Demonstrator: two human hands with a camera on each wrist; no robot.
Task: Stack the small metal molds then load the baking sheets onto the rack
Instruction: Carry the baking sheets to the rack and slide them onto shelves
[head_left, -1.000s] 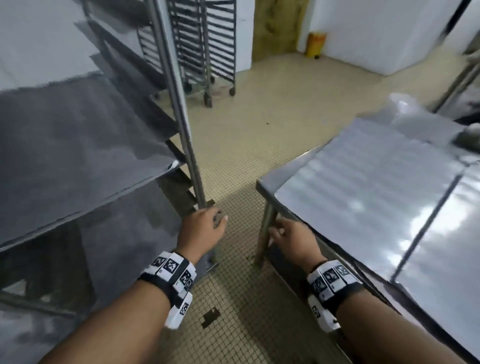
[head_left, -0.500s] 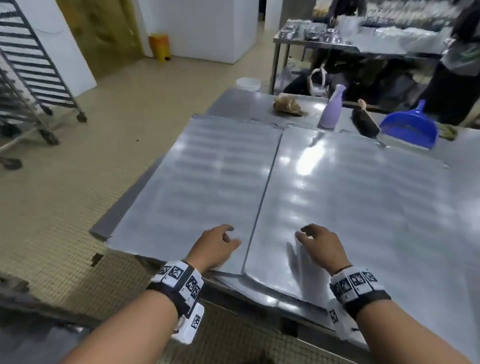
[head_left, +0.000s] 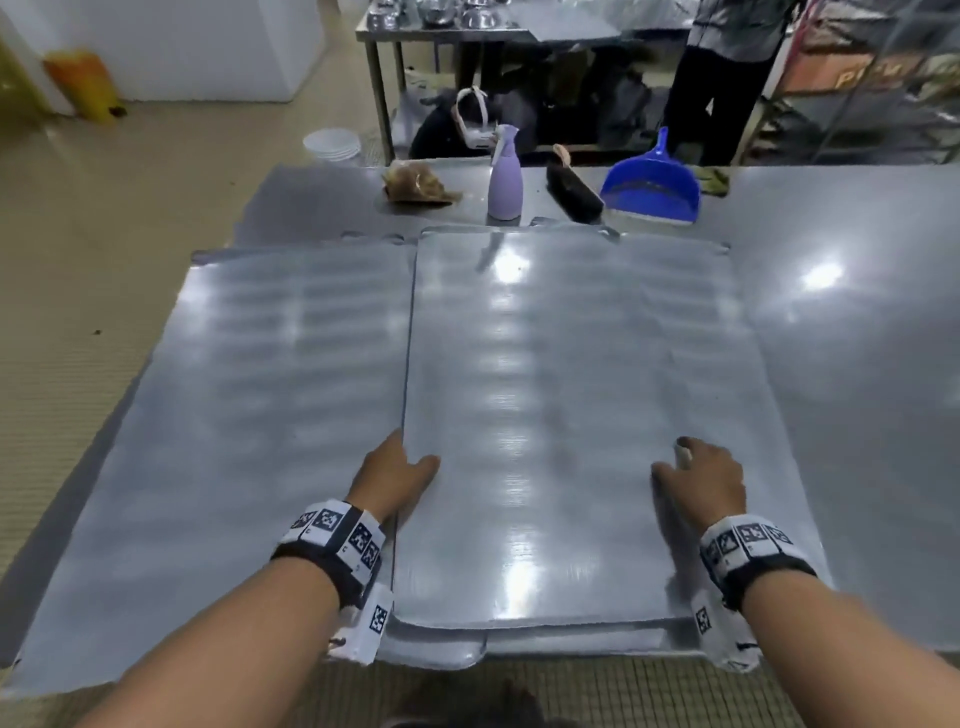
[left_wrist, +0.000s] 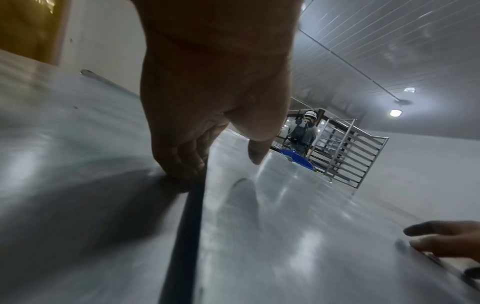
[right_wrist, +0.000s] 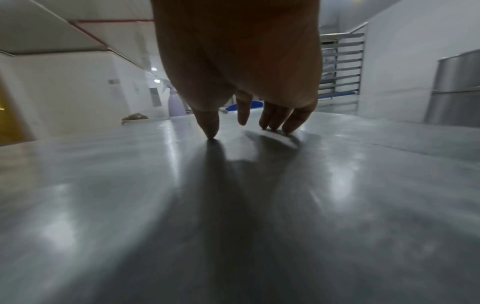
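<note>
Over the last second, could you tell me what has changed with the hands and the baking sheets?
The person turned from the rack to the table. The left hand left the rack post and now grips the left edge of the right-hand baking sheet; the right hand moved to its right side, fingertips on it. Both sheets still lie flat.

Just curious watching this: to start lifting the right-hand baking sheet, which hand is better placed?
Probably the left hand: its fingers are already at the sheet's left edge, thumb on top. The right hand only rests fingertips on the flat top, short of the right edge.
</note>
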